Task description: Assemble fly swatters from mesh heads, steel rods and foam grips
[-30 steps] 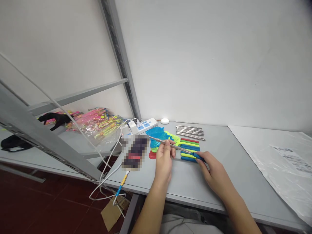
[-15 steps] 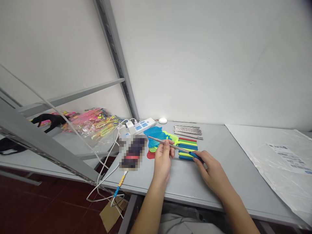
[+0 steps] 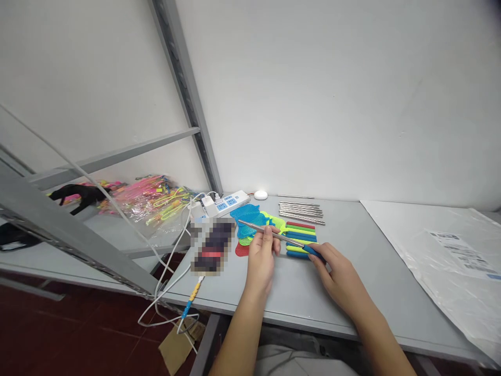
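My left hand (image 3: 263, 256) is closed around a thin silver metal rod (image 3: 289, 241), whose far end points up and left over the mesh heads. The rod's near end meets a blue handle sleeve (image 3: 313, 251), and my right hand (image 3: 337, 271) grips that sleeve. Beneath and beyond the rod lie blue mesh fly swatter heads (image 3: 246, 215), with green ones (image 3: 278, 222) and a red one (image 3: 241, 249) partly covered. Handle sleeves in red, green and blue (image 3: 300, 235) lie in a row behind my hands. Several loose metal rods (image 3: 300, 210) are grouped farther back.
A phone-like pixelated object (image 3: 214, 248) with a cable lies left of my hands. Behind it sit a power strip (image 3: 230, 202) and a white rounded object (image 3: 261, 195). A white plastic sheet (image 3: 422, 250) covers the right side. Bagged colourful items (image 3: 148, 201) fill the left shelf.
Both hands keep nearly the same place and grip. The sleeve and rod look slightly shifted at their joint; the whole view has moved a little.
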Demonstrator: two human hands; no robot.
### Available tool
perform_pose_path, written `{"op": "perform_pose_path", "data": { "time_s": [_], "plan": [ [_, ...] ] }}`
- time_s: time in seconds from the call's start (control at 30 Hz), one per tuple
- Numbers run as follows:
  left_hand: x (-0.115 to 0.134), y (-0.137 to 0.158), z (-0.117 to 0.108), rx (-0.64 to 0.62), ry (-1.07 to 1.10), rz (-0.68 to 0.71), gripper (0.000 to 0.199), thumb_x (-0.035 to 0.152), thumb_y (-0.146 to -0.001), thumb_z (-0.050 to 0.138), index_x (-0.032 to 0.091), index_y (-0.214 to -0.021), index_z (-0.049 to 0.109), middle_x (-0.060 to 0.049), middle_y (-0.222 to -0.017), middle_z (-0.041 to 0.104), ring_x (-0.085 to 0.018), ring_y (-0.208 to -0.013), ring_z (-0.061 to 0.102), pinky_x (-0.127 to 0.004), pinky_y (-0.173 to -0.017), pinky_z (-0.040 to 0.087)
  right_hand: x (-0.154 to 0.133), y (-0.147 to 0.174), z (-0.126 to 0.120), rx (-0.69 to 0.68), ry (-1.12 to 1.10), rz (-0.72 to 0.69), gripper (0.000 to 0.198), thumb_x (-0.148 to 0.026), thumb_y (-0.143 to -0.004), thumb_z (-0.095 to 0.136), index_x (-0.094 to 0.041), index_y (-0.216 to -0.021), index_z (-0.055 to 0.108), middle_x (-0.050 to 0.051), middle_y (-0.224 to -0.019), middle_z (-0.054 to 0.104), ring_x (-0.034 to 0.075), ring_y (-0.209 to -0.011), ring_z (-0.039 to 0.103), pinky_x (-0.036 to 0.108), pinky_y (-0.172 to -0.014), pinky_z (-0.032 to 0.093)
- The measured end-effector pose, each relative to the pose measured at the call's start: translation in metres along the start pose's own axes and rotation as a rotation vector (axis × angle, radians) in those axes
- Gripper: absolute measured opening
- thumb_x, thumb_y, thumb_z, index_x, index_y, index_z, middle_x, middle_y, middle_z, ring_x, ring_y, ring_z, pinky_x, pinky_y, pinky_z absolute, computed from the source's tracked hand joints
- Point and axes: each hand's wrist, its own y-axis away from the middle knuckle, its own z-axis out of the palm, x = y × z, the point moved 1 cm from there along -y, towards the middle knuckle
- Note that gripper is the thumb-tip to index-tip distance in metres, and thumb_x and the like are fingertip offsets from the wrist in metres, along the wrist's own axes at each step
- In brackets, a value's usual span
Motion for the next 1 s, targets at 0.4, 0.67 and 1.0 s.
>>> {"op": "perform_pose_path", "data": {
  "time_s": [0.4,0.67,1.0],
  "plan": [
    [-0.001,0.0,-0.001,-0.068,-0.07,-0.016,0.034,0.051,-0.09,0.055,0.018,-0.091,0.062,0.004,-0.061,0.047,-0.009,-0.06,0.042,-0.021,-0.062,0.035,0.0,0.0,-0.001,0.015,-0.005,-0.012,0.023,-0.033,-0.099,0.04,-0.025,-0.113,0.055,0.006,-0.093,0.061,0.021,-0.084,0.059,0.035,-0.072,0.048],
    [-0.004,0.008,0.013,-0.245,-0.197,-0.076,0.037,0.049,-0.084,0.063,0.013,-0.088,0.071,-0.001,-0.064,0.057,-0.013,-0.062,0.049,-0.024,-0.062,0.039,-0.004,-0.001,0.001,0.015,-0.06,-0.091,0.024,-0.03,-0.1,0.038,-0.024,-0.115,0.056,0.007,-0.095,0.063,0.021,-0.085,0.062,0.033,-0.074,0.049],
    [0.001,0.009,0.007,-0.206,-0.233,-0.009,0.042,0.051,-0.091,0.051,0.016,-0.106,0.068,-0.002,-0.072,0.056,-0.013,-0.065,0.05,-0.024,-0.065,0.04,0.0,0.0,0.0,0.028,-0.035,-0.104,0.024,-0.029,-0.099,0.039,-0.024,-0.115,0.056,0.007,-0.095,0.063,0.02,-0.086,0.063,0.032,-0.073,0.051]
  ]
}}
